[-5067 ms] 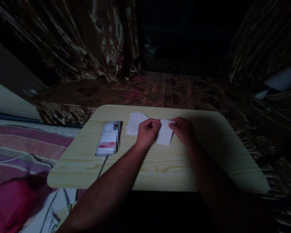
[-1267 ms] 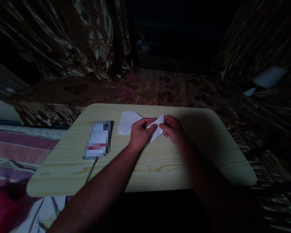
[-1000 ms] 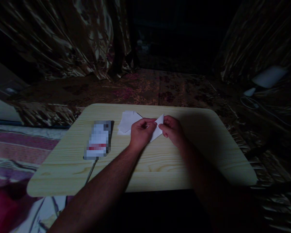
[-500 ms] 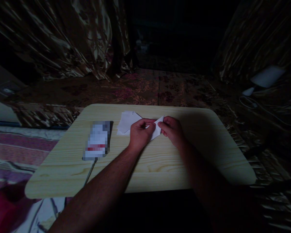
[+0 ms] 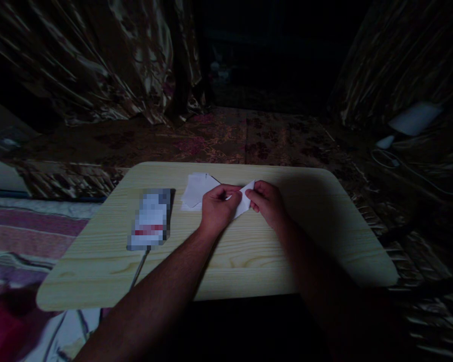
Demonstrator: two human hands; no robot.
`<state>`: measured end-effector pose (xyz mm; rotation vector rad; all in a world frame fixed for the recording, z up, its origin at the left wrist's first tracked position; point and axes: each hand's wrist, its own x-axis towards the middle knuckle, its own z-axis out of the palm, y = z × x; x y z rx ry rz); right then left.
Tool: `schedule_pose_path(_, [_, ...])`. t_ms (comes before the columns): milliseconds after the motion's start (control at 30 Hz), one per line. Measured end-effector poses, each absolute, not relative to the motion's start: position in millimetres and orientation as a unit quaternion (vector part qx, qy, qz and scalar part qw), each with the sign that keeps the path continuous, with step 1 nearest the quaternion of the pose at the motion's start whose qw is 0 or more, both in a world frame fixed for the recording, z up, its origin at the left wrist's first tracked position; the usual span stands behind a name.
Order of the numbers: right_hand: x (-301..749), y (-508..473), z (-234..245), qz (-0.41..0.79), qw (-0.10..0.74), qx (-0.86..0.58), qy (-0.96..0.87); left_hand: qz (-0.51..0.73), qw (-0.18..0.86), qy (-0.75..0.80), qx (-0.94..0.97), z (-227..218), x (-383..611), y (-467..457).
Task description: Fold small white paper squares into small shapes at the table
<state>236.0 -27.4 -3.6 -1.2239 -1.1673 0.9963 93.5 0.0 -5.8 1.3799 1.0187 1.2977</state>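
Note:
Between my two hands is a folded piece of white paper, its pointed corner sticking up toward the far side. My left hand pinches its left part, the thumb lying on top. At the right edge, my right hand grips the paper between thumb and curled fingers. Parts of the paper are hidden under the fingers. Just beyond my left hand lie several white paper sheets, loosely stacked on the wooden table.
Left on the table lies a phone with a blurred screen and a cable running toward the near edge. Behind the table is a ledge with patterned cloth. A white lamp stands at right; a striped bedspread is at left.
Both hands keep the same hold on the folded paper, with hardly any movement. The whole view has shifted very slightly.

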Motion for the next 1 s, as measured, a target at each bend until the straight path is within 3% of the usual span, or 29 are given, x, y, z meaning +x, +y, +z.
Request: schedule_pose_path(1000, [238.6,-26.5,-4.3,0.392,0.585,-0.518,-0.485,0.525,0.485,0.41,0.567,-11.9,92.0,3.0])
